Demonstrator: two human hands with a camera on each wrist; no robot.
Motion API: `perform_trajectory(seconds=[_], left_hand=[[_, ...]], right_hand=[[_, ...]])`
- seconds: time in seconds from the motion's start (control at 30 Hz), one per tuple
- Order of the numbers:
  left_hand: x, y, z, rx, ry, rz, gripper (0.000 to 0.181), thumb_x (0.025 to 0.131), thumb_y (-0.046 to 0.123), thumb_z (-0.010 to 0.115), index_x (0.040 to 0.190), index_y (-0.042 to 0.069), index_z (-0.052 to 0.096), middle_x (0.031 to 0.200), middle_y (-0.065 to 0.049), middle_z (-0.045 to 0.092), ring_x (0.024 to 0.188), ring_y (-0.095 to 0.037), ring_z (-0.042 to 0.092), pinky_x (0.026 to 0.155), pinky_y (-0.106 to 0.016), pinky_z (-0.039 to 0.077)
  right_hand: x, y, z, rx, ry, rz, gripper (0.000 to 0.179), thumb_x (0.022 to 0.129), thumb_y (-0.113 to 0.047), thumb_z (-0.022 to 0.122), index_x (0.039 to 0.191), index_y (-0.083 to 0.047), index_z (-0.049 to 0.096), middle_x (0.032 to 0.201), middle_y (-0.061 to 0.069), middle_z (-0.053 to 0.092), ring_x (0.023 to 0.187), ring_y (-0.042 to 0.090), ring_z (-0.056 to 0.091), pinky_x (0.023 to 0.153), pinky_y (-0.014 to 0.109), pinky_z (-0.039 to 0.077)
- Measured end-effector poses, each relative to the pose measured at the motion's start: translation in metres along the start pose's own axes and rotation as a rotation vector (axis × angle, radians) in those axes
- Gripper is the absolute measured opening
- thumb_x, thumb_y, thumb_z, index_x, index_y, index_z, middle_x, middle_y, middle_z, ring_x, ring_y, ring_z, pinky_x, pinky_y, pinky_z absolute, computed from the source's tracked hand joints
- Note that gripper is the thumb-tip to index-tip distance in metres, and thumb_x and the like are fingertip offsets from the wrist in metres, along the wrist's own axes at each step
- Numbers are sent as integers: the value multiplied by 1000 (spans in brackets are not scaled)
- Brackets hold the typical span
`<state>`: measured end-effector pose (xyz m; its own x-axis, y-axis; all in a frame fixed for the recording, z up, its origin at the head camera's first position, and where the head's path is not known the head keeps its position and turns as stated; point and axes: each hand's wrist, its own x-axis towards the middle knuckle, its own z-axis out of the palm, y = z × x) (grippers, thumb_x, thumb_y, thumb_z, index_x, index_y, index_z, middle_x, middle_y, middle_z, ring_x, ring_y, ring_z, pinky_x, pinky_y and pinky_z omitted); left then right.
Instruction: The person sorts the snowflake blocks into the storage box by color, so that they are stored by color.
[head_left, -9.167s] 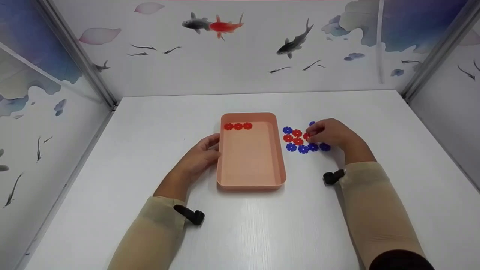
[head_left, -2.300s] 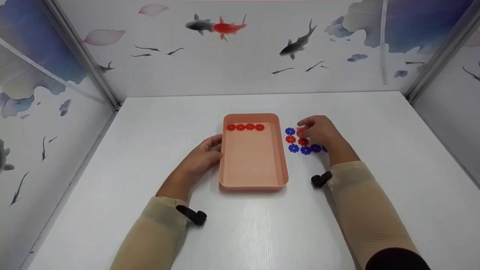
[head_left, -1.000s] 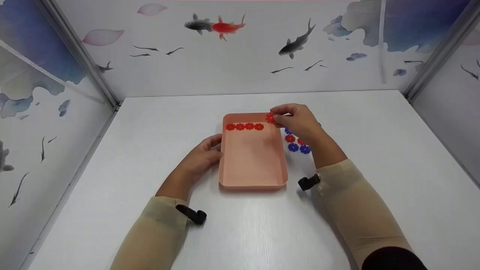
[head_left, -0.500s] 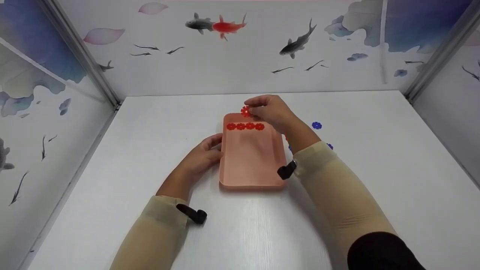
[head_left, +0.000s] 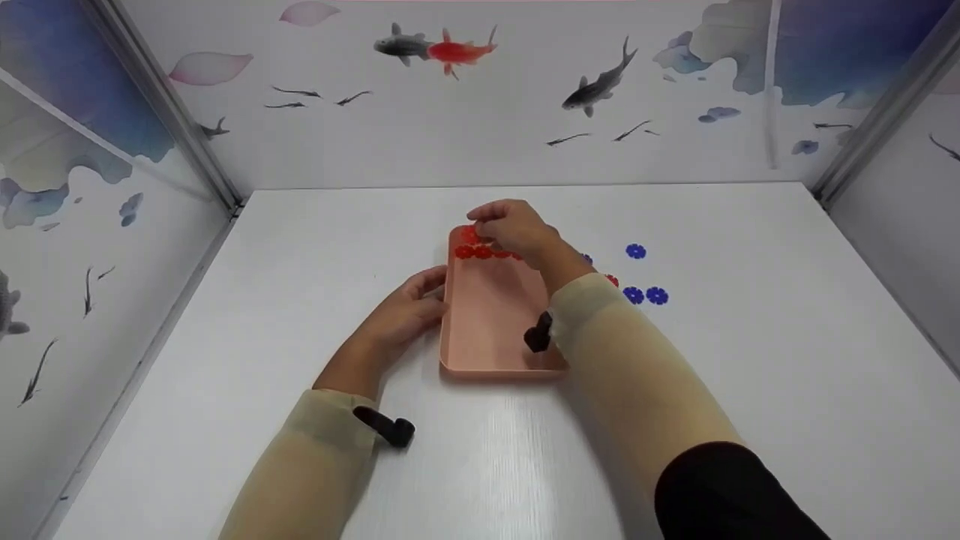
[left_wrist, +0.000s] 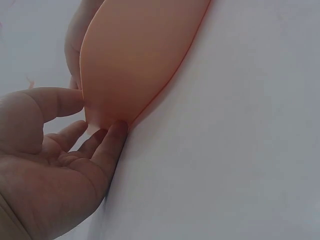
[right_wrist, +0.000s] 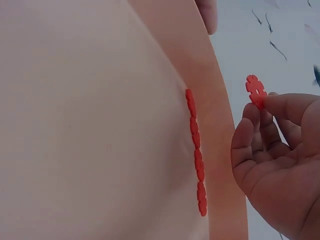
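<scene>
A pink rectangular tray [head_left: 491, 322] lies on the white table. Along its far inner side runs a row of several red flower-shaped plastic discs [right_wrist: 199, 165], edge to edge. My right hand [head_left: 514, 225] is above the tray's far left corner and pinches another red disc [right_wrist: 255, 90] between thumb and fingers, tilted and apart from the row. My left hand [head_left: 401, 311] holds the tray's left side; in the left wrist view its thumb is at the rim and its fingertips press the outer wall. My right hand and forearm hide part of the row and the tray's right side.
Right of the tray lie blue discs [head_left: 636, 251] and a red disc [head_left: 612, 280], some covered by the right forearm. Printed panels with fish [head_left: 457, 52] stand behind and at both sides of the table [head_left: 465, 465].
My right hand has picked a red disc from the loose group and carried it left over the tray to its far left corner. The row gained one disc since the oldest frame. The left hand stays.
</scene>
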<state>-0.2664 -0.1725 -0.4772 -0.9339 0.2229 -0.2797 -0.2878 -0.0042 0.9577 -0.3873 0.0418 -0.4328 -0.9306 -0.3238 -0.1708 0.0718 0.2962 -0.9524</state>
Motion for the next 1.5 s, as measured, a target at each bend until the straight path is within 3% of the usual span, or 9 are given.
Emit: perform_trajectory(seconds=[0.23, 0.57, 1.1, 1.5], left_hand=[[2, 0, 1, 3, -22, 7, 69, 99, 9, 69, 162, 22, 44, 165, 2, 50, 148, -14, 55, 124, -38, 47], [1, 1, -1, 18, -25, 13, 68, 100, 11, 71, 162, 23, 44, 167, 1, 47, 148, -15, 55, 123, -39, 47], [1, -1, -1, 7, -18, 20, 69, 100, 4, 65, 163, 19, 42, 168, -3, 45, 150, -18, 53, 124, -41, 46], [0, 1, -1, 20, -4, 13, 70, 99, 7, 69, 163, 20, 43, 168, -2, 46, 149, -18, 55, 123, -40, 48]], right_hand=[[-3, 11, 10, -63, 13, 36, 23, 104, -22, 70, 127, -26, 72, 128, 1, 70, 119, 27, 67, 103, 39, 62], [-6, 13, 10, -223, -44, 137, 28, 100, -26, 77, 128, -27, 72, 120, 1, 72, 114, 24, 69, 96, 31, 62], [-7, 7, 16, -282, 6, 183, 26, 102, -27, 75, 127, -25, 70, 113, 2, 75, 106, 22, 74, 88, 29, 65], [-13, 1, 19, -262, 30, 181, 30, 102, -25, 74, 131, -26, 68, 118, 1, 72, 109, 22, 72, 93, 31, 65]])
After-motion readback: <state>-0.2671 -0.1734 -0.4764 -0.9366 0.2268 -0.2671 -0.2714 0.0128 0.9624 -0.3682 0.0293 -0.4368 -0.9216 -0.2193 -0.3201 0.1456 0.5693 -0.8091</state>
